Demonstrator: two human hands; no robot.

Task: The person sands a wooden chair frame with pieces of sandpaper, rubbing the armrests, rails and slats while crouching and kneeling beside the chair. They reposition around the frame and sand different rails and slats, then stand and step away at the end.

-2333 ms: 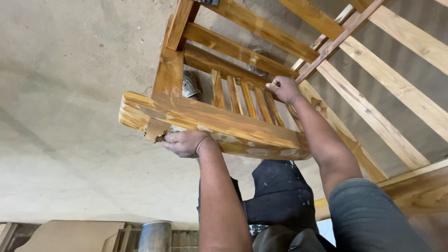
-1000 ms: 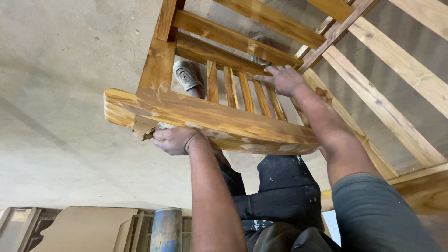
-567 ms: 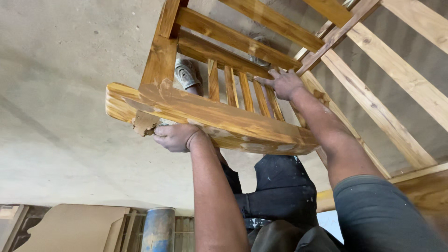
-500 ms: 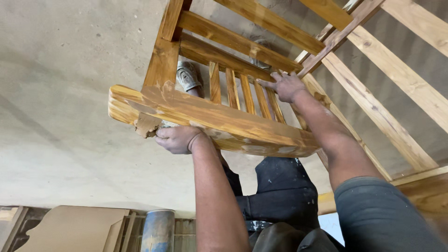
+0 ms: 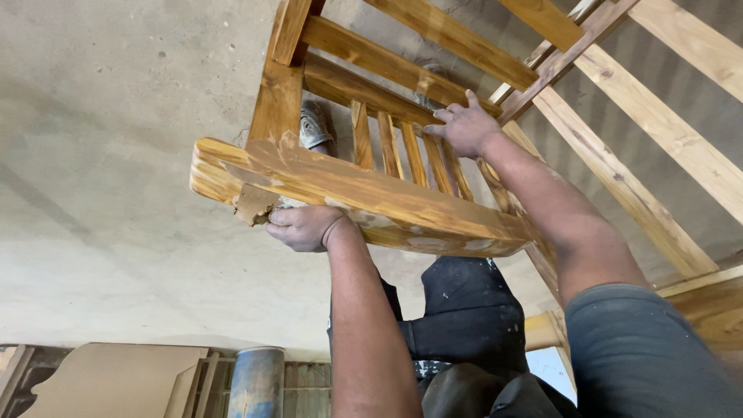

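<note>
A varnished wooden chair frame (image 5: 402,205) with a broad armrest and a row of thin slats stands on the concrete floor. My left hand (image 5: 306,227) is under the near edge of the armrest, fingers closed on a small brown piece of sandpaper (image 5: 251,205) pressed against the wood. My right hand (image 5: 464,124) rests on the upper rail of the slats, fingers curled over it, steadying the frame.
A second wooden frame of long pale bars (image 5: 658,124) leans at the right. My shoe (image 5: 313,124) shows through the slats and my dark trousers (image 5: 464,310) are below. A blue cylinder (image 5: 255,379) and flat brown boards (image 5: 116,375) lie at the bottom left.
My left hand with the sandpaper has shifted a little back and forth along the armrest's underside. My right hand has stayed on the slat rail.
</note>
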